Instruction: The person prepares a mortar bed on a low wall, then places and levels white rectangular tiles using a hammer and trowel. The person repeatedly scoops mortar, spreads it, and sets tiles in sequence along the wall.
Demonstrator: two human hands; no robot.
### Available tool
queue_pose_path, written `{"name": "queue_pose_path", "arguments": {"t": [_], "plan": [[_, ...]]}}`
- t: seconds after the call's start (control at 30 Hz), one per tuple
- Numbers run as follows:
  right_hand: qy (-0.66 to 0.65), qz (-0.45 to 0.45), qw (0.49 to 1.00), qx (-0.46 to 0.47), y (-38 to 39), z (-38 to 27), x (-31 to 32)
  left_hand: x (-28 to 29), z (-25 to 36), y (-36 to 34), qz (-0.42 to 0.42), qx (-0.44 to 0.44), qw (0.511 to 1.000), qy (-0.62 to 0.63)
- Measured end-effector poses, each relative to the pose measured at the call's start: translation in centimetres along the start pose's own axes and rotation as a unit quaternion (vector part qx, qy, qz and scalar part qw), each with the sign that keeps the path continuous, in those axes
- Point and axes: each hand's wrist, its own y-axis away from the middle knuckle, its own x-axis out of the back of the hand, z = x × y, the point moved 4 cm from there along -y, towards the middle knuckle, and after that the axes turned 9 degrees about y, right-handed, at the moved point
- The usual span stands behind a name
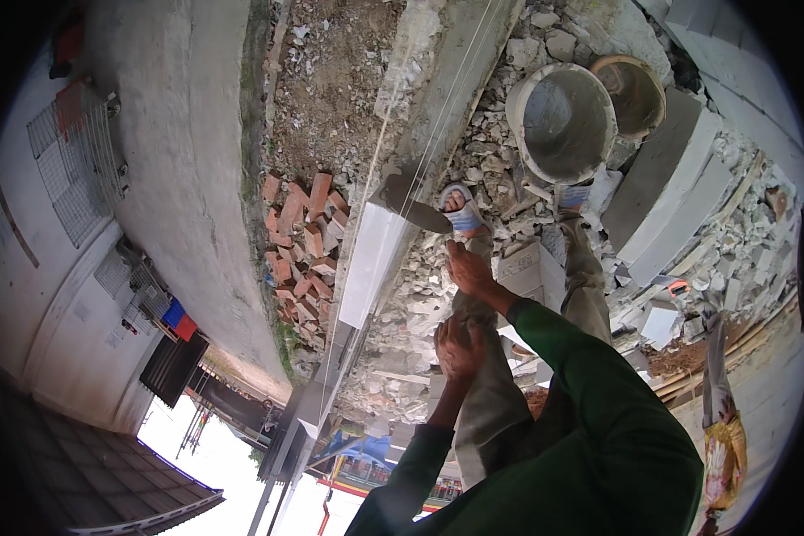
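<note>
My right hand (469,271) is closed on the handle of what looks like a trowel, whose dark grey blade (415,204) is over the end of a long pale block (368,268) on the narrow wall. Thin strings (447,80) run along that wall. My left hand (458,350) is lower, beside my trouser leg, with its fingers curled; what it holds, if anything, is hidden. My sandalled feet (463,214) stand among grey rubble.
Two mortar buckets (560,121) stand at upper right, near large grey blocks (652,179) and rubble (732,259). Broken red bricks (299,241) lie across the wall to the left, beside a concrete path (179,179). Wire racks (67,161) are at the far left.
</note>
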Motion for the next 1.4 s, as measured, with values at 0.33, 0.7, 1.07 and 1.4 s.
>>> {"name": "queue_pose_path", "arguments": {"t": [0.33, 0.7, 1.07, 1.4], "plan": [[-0.005, 0.160, 0.978, -0.136, 8.0, 8.3, 15.7, -0.5, -0.6, 0.2, 0.025, -0.060, 0.997, -0.030], [-0.143, 0.239, 0.939, -0.200, 3.4, 14.7, 23.0, -0.7, 1.8, -1.7, 0.002, -0.086, 0.994, -0.069], [0.054, 0.261, 0.772, -0.577, 17.7, 38.6, 28.9, -0.6, 4.1, -5.5, -0.058, -0.105, 0.985, -0.125], [-0.020, 0.247, 0.758, -0.604, 11.8, 51.6, 35.2, -0.3, 4.7, -7.2, -0.085, -0.043, 0.982, -0.160]]}}
